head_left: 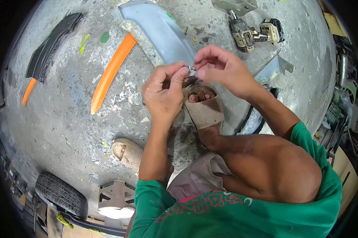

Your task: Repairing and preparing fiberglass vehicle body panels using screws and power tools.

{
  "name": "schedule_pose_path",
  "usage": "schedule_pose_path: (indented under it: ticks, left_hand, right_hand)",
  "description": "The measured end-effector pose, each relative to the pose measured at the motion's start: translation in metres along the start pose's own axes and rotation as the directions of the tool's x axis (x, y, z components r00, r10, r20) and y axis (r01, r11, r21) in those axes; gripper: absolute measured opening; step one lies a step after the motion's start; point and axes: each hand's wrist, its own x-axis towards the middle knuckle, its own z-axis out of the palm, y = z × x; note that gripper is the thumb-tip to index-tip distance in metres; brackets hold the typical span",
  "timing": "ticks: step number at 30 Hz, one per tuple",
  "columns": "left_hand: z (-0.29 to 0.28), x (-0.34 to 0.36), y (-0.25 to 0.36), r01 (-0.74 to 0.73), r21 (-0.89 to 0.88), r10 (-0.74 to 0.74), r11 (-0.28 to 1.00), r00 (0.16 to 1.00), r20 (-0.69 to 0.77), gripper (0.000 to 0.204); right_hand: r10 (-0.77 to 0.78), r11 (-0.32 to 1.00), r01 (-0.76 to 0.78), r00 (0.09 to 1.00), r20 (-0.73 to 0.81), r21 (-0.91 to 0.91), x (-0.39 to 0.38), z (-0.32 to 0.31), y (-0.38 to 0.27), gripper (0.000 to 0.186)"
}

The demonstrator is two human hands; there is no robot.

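Observation:
My left hand (163,89) pinches a small shiny metal piece (192,70) between thumb and fingertips, in front of my chest. It looks like a small fastener, but its exact kind is too small to make out. Right beside it, my right hand (223,72) has its fingers curled and closed, the tips close to that piece; whether they grip anything is hidden. Beyond the hands lies a curved grey-blue panel (155,25), its near end just behind my fingertips. Under the hands is my sandalled foot (204,105).
A cordless impact driver (248,35) lies at the far right, near a metal bracket (275,70). On the left are an orange strip (111,75) and a black ribbed part (54,45). A tyre (62,194) sits near left; assorted parts line the right edge.

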Motion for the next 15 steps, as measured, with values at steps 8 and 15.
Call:
schedule_pose_path:
  ticks: [8,15]
  left_hand:
    - [-0.001,-0.001,-0.006,-0.07,0.1,0.07,0.993,0.998,0.006,0.008]
    - [0.003,-0.002,-0.005,-0.013,0.052,0.013,0.999,1.0,-0.008,0.01]
  right_hand:
    - [0.053,0.991,-0.048,0.998,-0.034,0.127,0.001,0.006,0.009,0.016]
    - [0.226,0.968,-0.23,0.973,0.051,0.101,0.001,-0.002,0.012,0.022]
